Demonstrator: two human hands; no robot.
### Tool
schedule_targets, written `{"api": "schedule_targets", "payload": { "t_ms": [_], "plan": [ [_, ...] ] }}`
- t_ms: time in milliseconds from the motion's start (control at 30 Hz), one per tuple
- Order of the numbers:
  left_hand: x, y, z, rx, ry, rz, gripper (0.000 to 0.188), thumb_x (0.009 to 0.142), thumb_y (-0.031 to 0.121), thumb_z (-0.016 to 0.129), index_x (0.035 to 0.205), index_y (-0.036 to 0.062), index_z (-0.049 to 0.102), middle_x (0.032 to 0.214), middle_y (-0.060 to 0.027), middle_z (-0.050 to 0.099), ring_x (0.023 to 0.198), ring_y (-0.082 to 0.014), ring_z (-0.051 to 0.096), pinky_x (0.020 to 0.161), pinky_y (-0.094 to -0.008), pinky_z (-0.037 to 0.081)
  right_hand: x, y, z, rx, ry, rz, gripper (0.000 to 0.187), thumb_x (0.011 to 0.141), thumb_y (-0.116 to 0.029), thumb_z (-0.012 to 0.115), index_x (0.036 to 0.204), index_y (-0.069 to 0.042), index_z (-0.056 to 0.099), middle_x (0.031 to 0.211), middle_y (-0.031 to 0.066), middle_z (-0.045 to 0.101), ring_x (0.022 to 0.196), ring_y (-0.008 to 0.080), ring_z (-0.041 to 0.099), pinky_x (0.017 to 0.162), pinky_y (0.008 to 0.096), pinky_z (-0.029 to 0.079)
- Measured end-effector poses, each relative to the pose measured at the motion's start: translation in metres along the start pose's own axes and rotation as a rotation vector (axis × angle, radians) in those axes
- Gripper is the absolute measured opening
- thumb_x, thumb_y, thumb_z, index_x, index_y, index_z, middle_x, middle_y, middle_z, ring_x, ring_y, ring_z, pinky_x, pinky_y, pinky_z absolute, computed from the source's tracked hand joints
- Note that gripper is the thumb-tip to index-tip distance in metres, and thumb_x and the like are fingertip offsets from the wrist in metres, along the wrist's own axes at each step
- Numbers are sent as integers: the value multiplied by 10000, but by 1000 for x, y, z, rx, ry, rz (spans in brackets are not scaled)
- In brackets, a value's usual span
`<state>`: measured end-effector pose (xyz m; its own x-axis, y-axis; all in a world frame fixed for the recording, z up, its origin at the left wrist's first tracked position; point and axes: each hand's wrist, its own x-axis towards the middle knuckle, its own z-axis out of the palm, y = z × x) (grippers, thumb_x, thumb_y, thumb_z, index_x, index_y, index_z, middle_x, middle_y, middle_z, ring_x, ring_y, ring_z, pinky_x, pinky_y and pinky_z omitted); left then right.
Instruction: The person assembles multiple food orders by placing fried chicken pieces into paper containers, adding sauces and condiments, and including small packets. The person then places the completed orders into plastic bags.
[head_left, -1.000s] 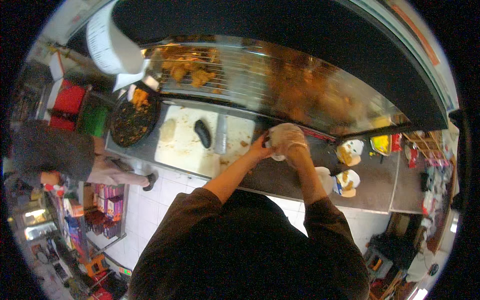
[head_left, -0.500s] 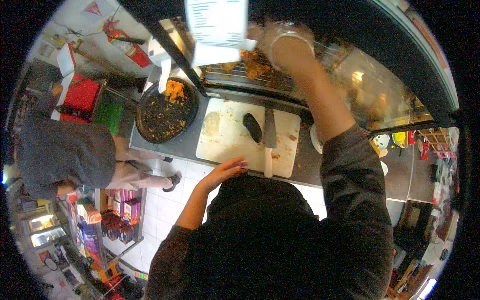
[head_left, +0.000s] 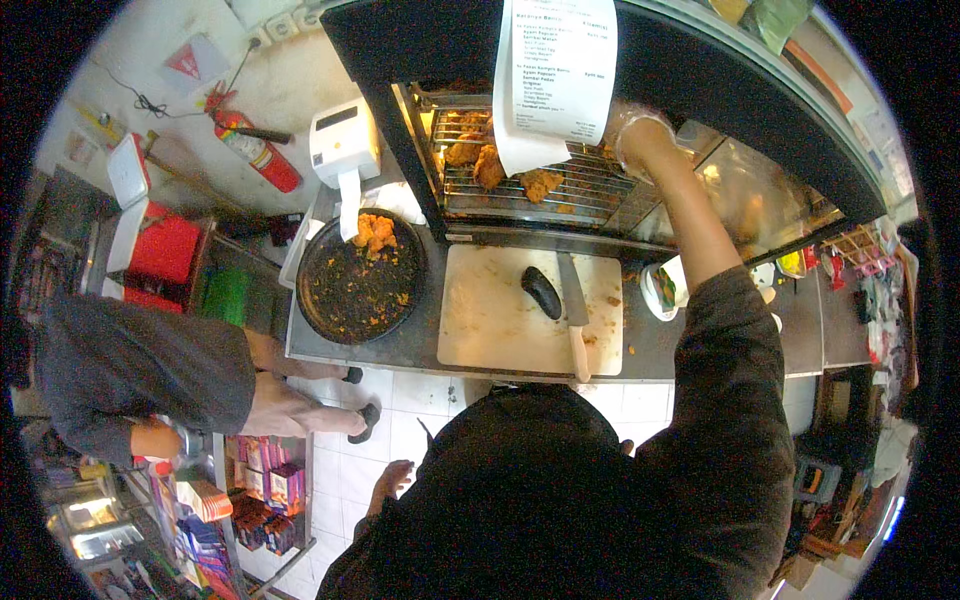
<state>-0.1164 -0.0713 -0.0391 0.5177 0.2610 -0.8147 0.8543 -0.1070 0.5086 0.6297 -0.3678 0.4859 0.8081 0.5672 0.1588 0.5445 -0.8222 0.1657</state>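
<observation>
My right hand, in a clear plastic glove, reaches into the heated display cabinet. Its fingers are blurred and partly hidden inside, so whether they hold anything does not show. Pieces of fried chicken lie on the cabinet's wire rack, left of that hand. My left hand hangs low beside my body over the floor, bare, fingers apart and holding nothing visible. On the counter, a white cutting board bears a knife with a pale handle and a dark oval object.
A printed paper slip hangs before the cabinet. Left of the board sit a round black pan with orange fried bits and a white label printer. A white bowl stands right. Another person stands at left.
My left hand has dropped from near the board's front edge to beside my body. The view has shifted, showing more of the cabinet and slip; my right hand still reaches into the cabinet.
</observation>
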Motion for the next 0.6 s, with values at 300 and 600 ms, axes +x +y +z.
{"api": "schedule_targets", "payload": {
  "t_ms": [300, 600],
  "plan": [
    [-86, 387, -35, -365, -528, 570, 521, 1079, 437, 462, 1460, 81, 453, 1390, -134, 584, 1288, -288, 555, 1070, -469, 447, 46, 79, 62, -43, -169, 26, 359, 880, -180, 650, 1194, -12, 695, 1178, 275, 688, 1015, 408, 704, 871, 480, 559],
    [-352, 613, -32, -972, -1465, 1550, 720, 924, 574, 660, 1379, 57, 448, 1338, -208, 568, 1260, -354, 548, 1123, -496, 378, 53, 95, 79, -178, -157, -37, 394, 850, -139, 651, 1231, -46, 684, 1167, 266, 693, 1009, 404, 703, 892, 467, 554]
  ]
}}
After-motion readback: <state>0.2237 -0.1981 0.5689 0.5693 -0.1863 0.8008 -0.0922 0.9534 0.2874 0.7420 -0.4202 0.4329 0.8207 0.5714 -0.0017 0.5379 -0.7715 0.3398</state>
